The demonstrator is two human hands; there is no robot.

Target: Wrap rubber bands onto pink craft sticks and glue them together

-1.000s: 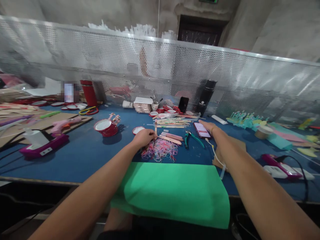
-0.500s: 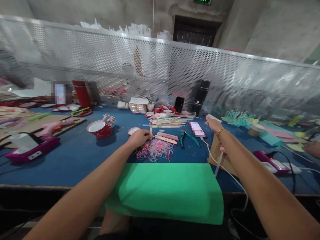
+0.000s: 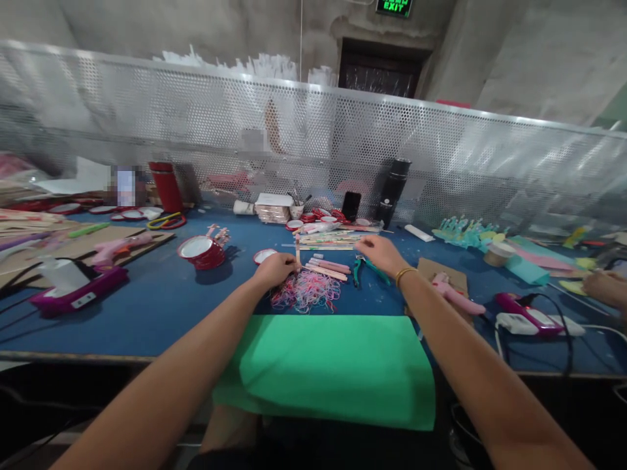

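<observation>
My left hand (image 3: pixel 277 269) is closed in a pinch on a thin pale stick (image 3: pixel 298 250) that stands upright from the fingertips. Just below those fingers lies a tangle of pink, blue and white threads (image 3: pixel 311 291). My right hand (image 3: pixel 381 254), a gold bracelet at its wrist, has curled fingers above the green-handled pliers (image 3: pixel 375 270); whatever they may hold is hidden. Pink rolled sticks (image 3: pixel 330 266) lie between the two hands. Behind them is a bundle of thin sticks (image 3: pixel 326 241). A green sheet (image 3: pixel 333 372) hangs over the table's front edge and my lap.
Left stands a red-and-white cup (image 3: pixel 203 253). A pink glue gun (image 3: pixel 458 295) rests on cardboard at right, near a purple power strip (image 3: pixel 529 314). Behind are a black bottle (image 3: pixel 393 190), a white roll (image 3: pixel 418 233) and a perforated metal screen (image 3: pixel 196 124). Another person's hand (image 3: pixel 605 287) is far right.
My right hand has moved left, away from the white roll, to above the pliers, covering the phone that lay there. The glue gun now shows. My left hand stays by the threads with the stick.
</observation>
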